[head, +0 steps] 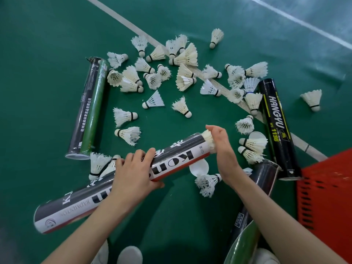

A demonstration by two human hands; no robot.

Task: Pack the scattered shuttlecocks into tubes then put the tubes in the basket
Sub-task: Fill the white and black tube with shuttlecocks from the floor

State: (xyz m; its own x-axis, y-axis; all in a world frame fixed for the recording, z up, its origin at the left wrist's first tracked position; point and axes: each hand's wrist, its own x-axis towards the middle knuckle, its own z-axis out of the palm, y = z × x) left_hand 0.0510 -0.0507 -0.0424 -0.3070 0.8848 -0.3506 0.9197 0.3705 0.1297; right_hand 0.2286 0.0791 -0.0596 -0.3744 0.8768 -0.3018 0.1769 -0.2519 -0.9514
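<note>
- Head view, lower centre: Kon tube (171, 155) slanted across the frame, gripped mid-body by left hand (133, 174), fingers (133, 155) curled over it.
- Right hand (222, 147) at the open mouth, pinching a shuttlecock (207, 138) half inside.
- Feathers probably light and crushable; best pressed gently at the skirt rim.
- Loose shuttlecocks (181, 77) strewn upper centre on the floor; red basket (327, 187) lower right, contents hidden.

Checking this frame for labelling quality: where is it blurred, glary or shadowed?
Head view: the held tube smears toward its near end, and the red basket looks streaked; light glares off the floor top right and along the green tube; the person's soft shadow darkens the floor below the held tube; central shuttlecocks are sharp.
</note>
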